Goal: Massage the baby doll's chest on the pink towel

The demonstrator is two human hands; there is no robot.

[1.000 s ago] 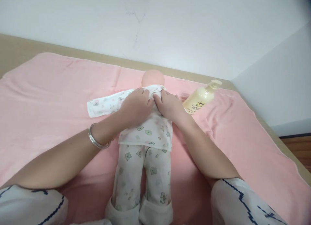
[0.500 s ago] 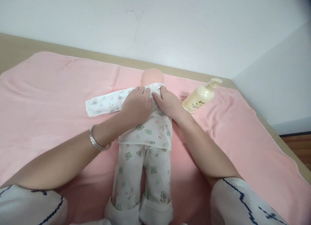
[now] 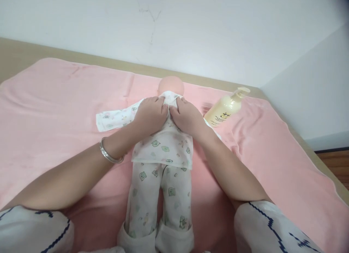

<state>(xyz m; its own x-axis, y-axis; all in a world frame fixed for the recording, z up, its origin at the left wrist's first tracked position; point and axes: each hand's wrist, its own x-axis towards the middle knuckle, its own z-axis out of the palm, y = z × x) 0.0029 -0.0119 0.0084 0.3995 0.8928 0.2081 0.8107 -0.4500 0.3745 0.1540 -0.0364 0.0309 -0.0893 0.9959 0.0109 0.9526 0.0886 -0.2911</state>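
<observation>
White printed cotton is what I see bunched under both sets of fingers: the left hand (image 3: 151,116) and the right hand (image 3: 189,118) face each other at the collar of a small shirt (image 3: 163,148). On each, the fingers curl over the upper edge, close together and not spread, while the thumb comes near them on the front, so I read both as pinching the cloth; the fingertips underneath are hidden from me. The thumbs nearly meet, with a narrow strip of shirt between. The shirt lies on a doll (image 3: 171,85), in the middle of my view, its bald head just beyond my fingers. The doll's long axis runs almost straight away from me, head toward the wall (image 3: 207,34), legs toward me in matching trousers (image 3: 145,198) with turned-up cuffs. One sleeve (image 3: 116,119) points out to the left, nearly crosswise to the body. A silver bracelet (image 3: 109,154) circles my left wrist. Past the right hand sits a pale yellow pump bottle (image 3: 223,110), slanting in my view with its nozzle up and right; I can't tell whether it stands or lies. Everything is on a pink cloth (image 3: 68,107).
</observation>
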